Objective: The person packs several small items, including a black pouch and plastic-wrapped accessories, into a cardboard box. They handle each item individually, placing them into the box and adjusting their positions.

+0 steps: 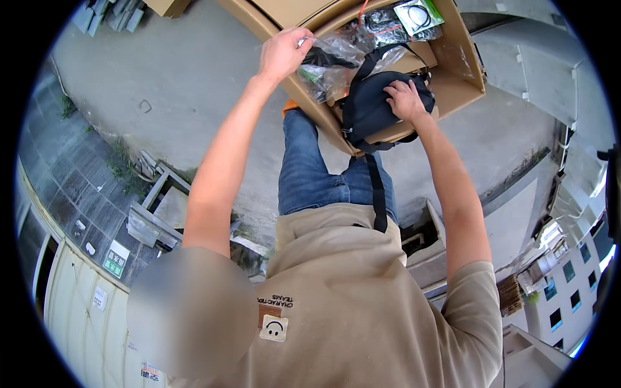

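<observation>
My left hand [283, 55] is at the left wall of an open cardboard box [462, 61], its fingers closed on the edge of a clear plastic bag [331, 79]. Dark contents show through that plastic. On the box's near side lies a black fabric bag [372, 107] with straps. Resting on top of it is my right hand [405, 101], fingers apart and slightly bent, not gripping. A black strap [376, 194] hangs from the box's near edge down over my jeans and shirt. Behind the black bag, a flat green-and-white packet [419, 16] with a black cable lies on clear-wrapped dark items.
The box's flap [291, 11] spreads at the upper left. Grey concrete ground [162, 71] surrounds it. Grey slabs [110, 13] are stacked at the far left. Beside me stand a concrete block structure [162, 207] on the left and a concrete trough [424, 239] on the right.
</observation>
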